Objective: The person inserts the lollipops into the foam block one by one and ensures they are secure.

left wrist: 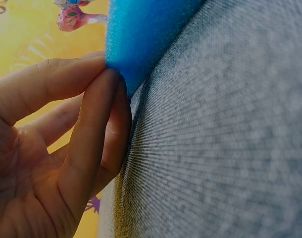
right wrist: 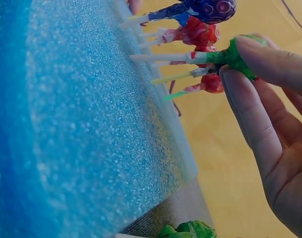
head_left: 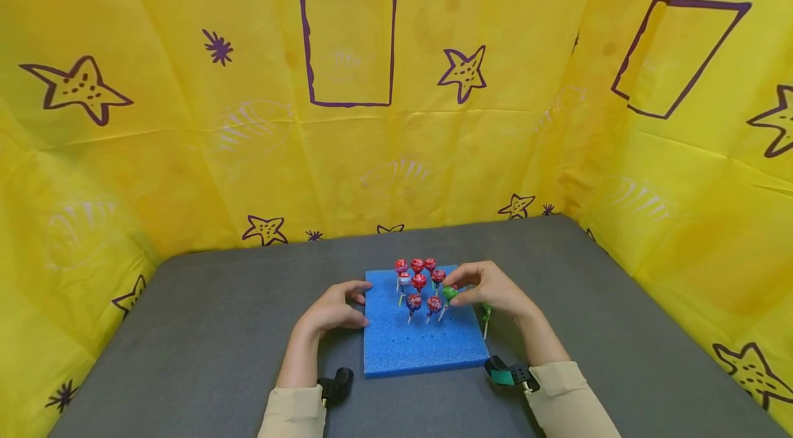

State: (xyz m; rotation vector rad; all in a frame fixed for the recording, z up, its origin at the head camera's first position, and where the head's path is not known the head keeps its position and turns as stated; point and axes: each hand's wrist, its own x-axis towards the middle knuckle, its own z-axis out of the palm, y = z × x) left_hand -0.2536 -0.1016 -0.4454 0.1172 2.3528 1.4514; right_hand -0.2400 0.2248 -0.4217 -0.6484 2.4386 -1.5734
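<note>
On the dark table lies a blue foam board with small holes along its near part. Several wrapped lollipops stand in it on their sticks, among them a red one and a dark blue and red one. My right hand pinches the wrapped head of a green lollipop between thumb and finger. Its white stick points down at the foam, the tip right at the surface. At the board's left edge, my left hand rests its fingertips against the foam's side.
Another green lollipop lies just past the board's right edge, under my right wrist. Black straps sit on both wrists. A yellow patterned cloth hangs behind and beside the grey table.
</note>
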